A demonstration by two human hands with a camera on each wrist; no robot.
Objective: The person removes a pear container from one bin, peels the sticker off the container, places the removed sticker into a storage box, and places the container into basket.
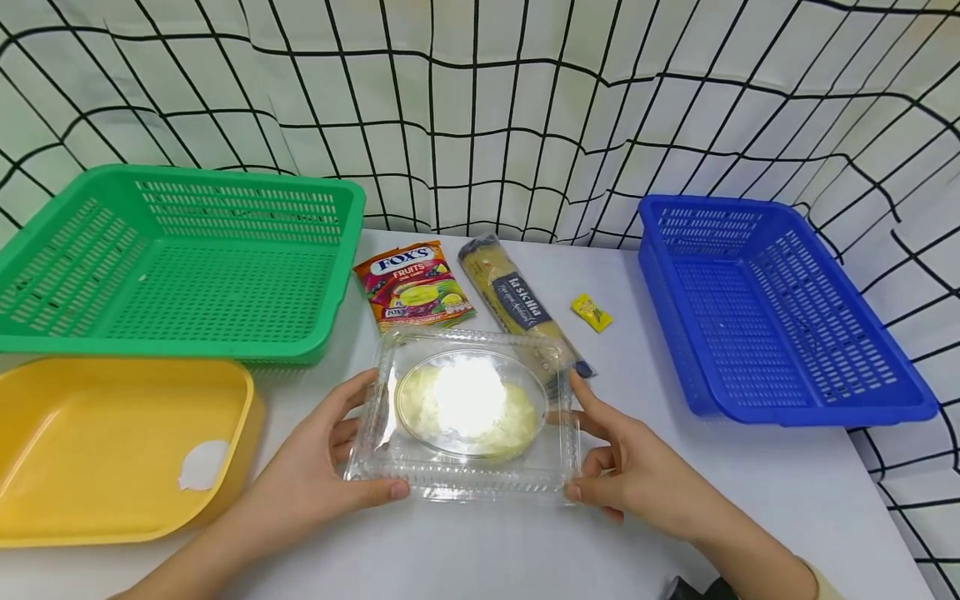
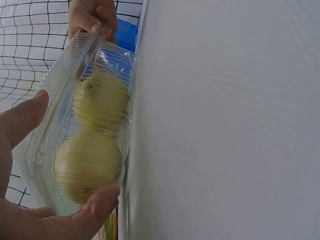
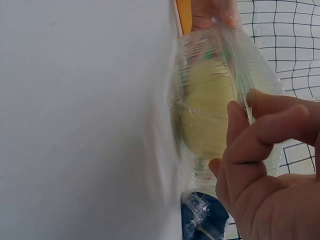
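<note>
A clear plastic clamshell box (image 1: pixel 465 482) is held between both hands at the middle of the white table, its lid down. Inside it lie two round pale yellow-green fruits (image 2: pixel 87 165), seen through the ribbed wall in the left wrist view. My left hand (image 1: pixel 318 467) grips the box's left side, thumb along the front corner. On the opposite side, my right hand (image 1: pixel 637 471) pinches the rim (image 3: pixel 240 95) between thumb and fingers. Just behind the box are a red FOX'S Fruits candy bag (image 1: pixel 412 287) and a spaghetti pack (image 1: pixel 517 300), whose lower part the box overlaps.
A small yellow wrapped candy (image 1: pixel 592 312) lies right of the spaghetti. Green (image 1: pixel 240 346) and yellow (image 1: pixel 97 450) baskets stand at left, a blue basket (image 1: pixel 697 392) at right. Black wire mesh (image 1: pixel 472 108) rises behind. A dark object (image 1: pixel 697 588) shows at the bottom edge.
</note>
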